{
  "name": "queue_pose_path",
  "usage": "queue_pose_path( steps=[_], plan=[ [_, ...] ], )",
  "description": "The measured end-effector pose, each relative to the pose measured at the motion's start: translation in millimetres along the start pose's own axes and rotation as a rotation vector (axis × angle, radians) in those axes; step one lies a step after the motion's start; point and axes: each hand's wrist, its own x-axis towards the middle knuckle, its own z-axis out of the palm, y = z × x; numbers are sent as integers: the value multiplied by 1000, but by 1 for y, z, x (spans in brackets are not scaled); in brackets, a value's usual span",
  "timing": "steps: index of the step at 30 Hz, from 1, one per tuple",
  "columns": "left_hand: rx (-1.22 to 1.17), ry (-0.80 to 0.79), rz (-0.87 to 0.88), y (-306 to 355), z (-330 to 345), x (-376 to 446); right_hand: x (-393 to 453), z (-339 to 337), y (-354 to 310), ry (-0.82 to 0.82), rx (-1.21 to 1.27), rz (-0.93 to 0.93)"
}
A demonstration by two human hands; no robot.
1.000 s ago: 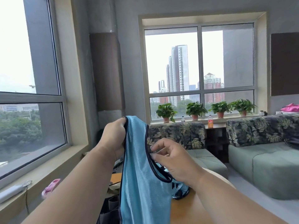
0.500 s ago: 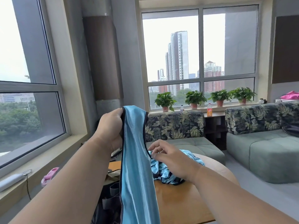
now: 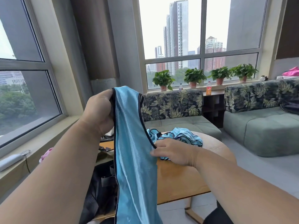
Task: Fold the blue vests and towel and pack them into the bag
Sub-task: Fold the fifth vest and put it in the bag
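Note:
A shiny blue vest (image 3: 134, 159) with dark trim hangs in front of me. My left hand (image 3: 98, 113) grips its top strap, held up at chest height. My right hand (image 3: 174, 152) pinches the vest's dark-trimmed inner edge lower down, to the right. More crumpled blue vests (image 3: 179, 137) lie in a heap on the wooden table (image 3: 181, 180) just behind my right hand. A dark bag (image 3: 100, 189) sits open at the table's left side, partly hidden behind the hanging vest. I cannot make out a towel.
Two green sofas (image 3: 262, 126) with leaf-print backs stand beyond the table. Potted plants (image 3: 194, 76) and an orange bottle (image 3: 208, 88) line the far windowsill. A white device (image 3: 9, 160) and a pink item (image 3: 46, 156) lie along the left window ledge.
The view has tilted down, showing more of the table and the heap. My right hand slid down along the vest's trimmed edge, and the vest now hangs more stretched out.

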Motion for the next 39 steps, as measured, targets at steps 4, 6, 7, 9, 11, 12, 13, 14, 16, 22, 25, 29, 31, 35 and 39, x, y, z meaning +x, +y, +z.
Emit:
queue_pose_path(
  steps=[4,6,7,9,11,12,13,14,16,22,25,29,31,35,39],
  plan=[
    [6,28,-22,-11,-17,5,-10,0,9,91,-62,-57],
    [-11,16,-42,-17,-24,6,-13,7,12,167,7,-107],
    [-17,14,-54,-19,-25,5,-14,10,11,205,45,-116],
    [-32,-8,-76,-24,-27,4,-15,16,10,205,80,-110],
    [-42,-27,-88,-27,-28,3,-14,21,9,145,64,-96],
    [-42,-34,-90,-27,-29,2,-13,23,10,113,68,-93],
    [-43,-40,-89,-27,-28,1,-14,25,7,87,75,-87],
    [-47,-43,-86,-27,-28,0,-14,28,4,69,84,-86],
    [-51,-46,-83,-27,-28,-2,-10,33,5,73,63,-75],
    [-66,-67,-82,-27,-33,-2,-10,34,6,73,165,-85],
    [-62,-75,-78,-29,-36,-1,-13,33,4,149,347,-87],
    [-60,-93,-85,-31,-39,-1,-10,37,7,149,296,-157],
    [-58,-100,-93,-31,-41,-2,-8,42,7,92,285,-144],
    [-61,-103,-104,-31,-44,-4,-7,51,6,29,262,-57],
    [-50,-97,-112,-31,-47,-7,-9,53,6,132,290,-53]
  ],
)
